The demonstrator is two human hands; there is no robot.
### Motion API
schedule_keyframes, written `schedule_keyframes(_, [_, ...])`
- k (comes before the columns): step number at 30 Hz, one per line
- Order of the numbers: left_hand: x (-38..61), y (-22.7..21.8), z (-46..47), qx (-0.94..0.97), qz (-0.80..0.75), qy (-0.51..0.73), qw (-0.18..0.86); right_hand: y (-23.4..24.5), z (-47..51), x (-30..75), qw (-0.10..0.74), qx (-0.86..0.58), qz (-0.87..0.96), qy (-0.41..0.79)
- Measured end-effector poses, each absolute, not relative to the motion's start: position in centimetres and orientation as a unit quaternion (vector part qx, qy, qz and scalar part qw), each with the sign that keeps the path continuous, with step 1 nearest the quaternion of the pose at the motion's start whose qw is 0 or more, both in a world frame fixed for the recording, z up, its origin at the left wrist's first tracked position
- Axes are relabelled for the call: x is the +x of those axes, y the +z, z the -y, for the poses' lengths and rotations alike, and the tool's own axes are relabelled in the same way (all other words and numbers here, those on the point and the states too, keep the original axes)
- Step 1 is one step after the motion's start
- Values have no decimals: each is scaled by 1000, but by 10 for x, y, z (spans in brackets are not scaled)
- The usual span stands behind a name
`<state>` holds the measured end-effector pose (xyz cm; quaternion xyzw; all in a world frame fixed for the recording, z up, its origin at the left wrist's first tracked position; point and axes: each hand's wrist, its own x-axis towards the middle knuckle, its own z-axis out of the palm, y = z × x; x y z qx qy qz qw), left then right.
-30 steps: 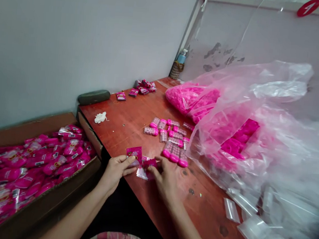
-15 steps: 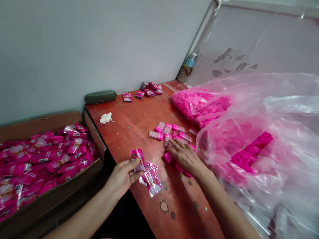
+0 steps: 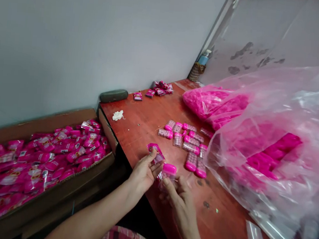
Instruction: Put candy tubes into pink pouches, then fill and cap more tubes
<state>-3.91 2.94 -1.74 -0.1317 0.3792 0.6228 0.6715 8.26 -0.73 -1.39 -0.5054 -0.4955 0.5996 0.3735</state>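
My left hand [image 3: 143, 172] is closed on a small clear packet with a pink label [image 3: 155, 151], thumb on top, at the near edge of the red-brown table [image 3: 148, 122]. My right hand [image 3: 179, 193] pinches a small capsule-shaped container with a pink cap [image 3: 168, 171] and holds it against the packet's lower end. Several more pink-capped containers [image 3: 187, 140] lie loose on the table just beyond both hands.
A cardboard box [image 3: 58, 194] at the left holds several filled pink packets [image 3: 32, 164]. Large clear bags of pink pieces [image 3: 258, 143] fill the right side. Empty clear packets [image 3: 255, 235] lie near right. A dark case [image 3: 113, 95], white scrap [image 3: 117, 115] and more packets [image 3: 159, 89] sit at the back.
My right hand reached out to the loose containers, took one, and brought it back to the packet in my left hand. The view has shifted left.
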Motion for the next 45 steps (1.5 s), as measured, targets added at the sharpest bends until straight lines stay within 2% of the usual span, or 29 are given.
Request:
schedule_keyframes(6, [-24, -14, -23, -108, -372, 612, 690, -23, 8, 81, 422, -492, 465, 603])
schedule_keyframes(12, [-26, -11, -20, -101, -376, 590, 708, -21, 11, 84, 409, -479, 471, 618])
schedule_keyframes(17, [-26, -11, -19, -83, -358, 618, 695, -16, 11, 86, 422, -495, 463, 602])
schedule_keyframes(25, [-20, -10, -14, 38, -378, 597, 706, -21, 9, 85, 398, -462, 475, 634])
schedule_keyframes(31, [-27, -9, -12, 177, -359, 581, 709, -30, 11, 84, 416, -461, 475, 623])
schedule_keyframes(36, [-27, -17, -11, 195, -383, 569, 701, -33, 14, 84, 427, -479, 504, 578])
schedule_keyframes(42, [-34, -20, -14, 252, -393, 510, 722, -33, 12, 85, 428, -429, 431, 669])
schedule_keyframes(45, [-34, -19, -15, 259, -400, 511, 715, -33, 12, 86, 435, -466, 449, 626])
